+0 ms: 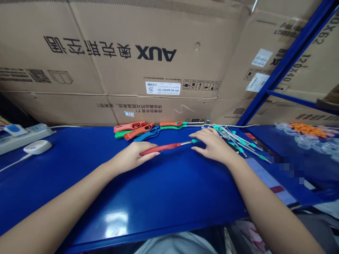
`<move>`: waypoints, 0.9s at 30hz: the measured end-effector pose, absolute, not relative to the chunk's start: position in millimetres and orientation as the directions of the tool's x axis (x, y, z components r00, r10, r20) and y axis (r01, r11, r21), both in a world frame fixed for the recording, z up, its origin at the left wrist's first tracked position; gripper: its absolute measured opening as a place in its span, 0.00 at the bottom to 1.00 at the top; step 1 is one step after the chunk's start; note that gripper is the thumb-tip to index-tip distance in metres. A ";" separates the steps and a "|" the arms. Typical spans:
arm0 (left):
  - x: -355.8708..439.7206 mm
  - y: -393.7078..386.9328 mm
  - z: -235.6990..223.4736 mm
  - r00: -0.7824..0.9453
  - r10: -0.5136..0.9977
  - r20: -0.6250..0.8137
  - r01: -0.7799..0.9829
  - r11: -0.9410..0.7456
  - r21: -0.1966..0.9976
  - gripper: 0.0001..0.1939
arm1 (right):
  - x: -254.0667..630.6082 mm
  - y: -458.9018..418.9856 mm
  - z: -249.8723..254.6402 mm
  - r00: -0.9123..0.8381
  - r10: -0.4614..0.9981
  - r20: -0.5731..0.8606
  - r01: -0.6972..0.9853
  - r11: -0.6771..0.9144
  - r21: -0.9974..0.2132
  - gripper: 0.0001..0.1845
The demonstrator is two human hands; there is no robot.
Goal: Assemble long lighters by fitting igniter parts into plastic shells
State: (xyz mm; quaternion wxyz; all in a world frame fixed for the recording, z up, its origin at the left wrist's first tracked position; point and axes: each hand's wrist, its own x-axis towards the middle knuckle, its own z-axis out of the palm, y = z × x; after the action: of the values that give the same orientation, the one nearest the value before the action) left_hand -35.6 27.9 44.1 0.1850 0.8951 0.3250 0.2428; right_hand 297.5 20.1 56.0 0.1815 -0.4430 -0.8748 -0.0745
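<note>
From where I stand: left hand (137, 156) has the red handle (166, 147) gripped at its near-left end, thumb along the front side, fingers behind. Handle sits over the middle of the blue bench (159, 201), nearer the back edge than the front; can't tell if any of it touches the surface. Long axis runs left to right, close to parallel with the back edge, right end canted slightly toward it. Metal rod (186, 143) sticks out of that end, pointing at the right hand (213, 144), with a green piece (195, 140) on it. Right thumb and fingers are parted either side of the green piece; can't tell if they touch it, palm side hidden. Loose rods (243, 143) with green pieces lie just beyond the right hand, toward the back-right corner. Orange, green and blue handles (140, 131) lie along the back edge. Phone-like screen (270, 180) at the right, by the right forearm.
</note>
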 end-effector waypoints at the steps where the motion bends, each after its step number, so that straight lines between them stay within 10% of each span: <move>1: -37.2 29.2 44.8 0.661 0.680 0.316 0.492 -0.711 0.502 0.19 | 301.2 22.4 55.9 -0.531 0.754 0.387 0.808 0.588 -0.035 0.18; 14: -24.8 16.7 38.2 0.641 0.725 0.251 0.432 -0.612 0.662 0.18 | 275.3 15.3 46.7 -0.688 0.616 0.383 0.608 0.778 -0.159 0.09; 20: -14.2 12.1 39.4 0.528 0.848 -0.051 0.314 -0.139 0.939 0.25 | 270.2 14.3 37.6 -0.684 0.509 0.523 0.519 0.843 -0.142 0.10; 27: -9.8 10.9 38.2 0.564 0.782 -0.264 0.120 0.239 0.964 0.26 | 269.0 10.3 41.8 -0.705 0.453 0.546 0.518 0.855 -0.040 0.12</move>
State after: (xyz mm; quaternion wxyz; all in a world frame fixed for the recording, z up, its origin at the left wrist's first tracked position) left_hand -9.8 10.9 38.2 0.6787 0.5668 0.3983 0.2438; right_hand 269.0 10.3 41.8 0.2796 -0.2632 -0.9215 -0.0581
